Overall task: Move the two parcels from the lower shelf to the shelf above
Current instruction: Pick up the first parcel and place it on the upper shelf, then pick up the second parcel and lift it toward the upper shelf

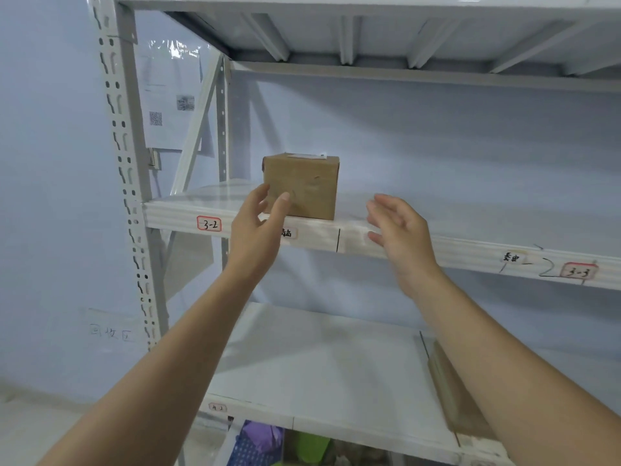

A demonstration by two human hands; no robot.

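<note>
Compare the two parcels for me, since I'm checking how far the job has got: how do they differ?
The box stands upright on the upper shelf, near its front edge; the flat parcel still lies on the lower shelf, mostly hidden behind the right arm. The box is cube-like and in full view, with a white label on top; the flat parcel looks thin and long. Both are brown cardboard, and neither hand holds them.
</note>
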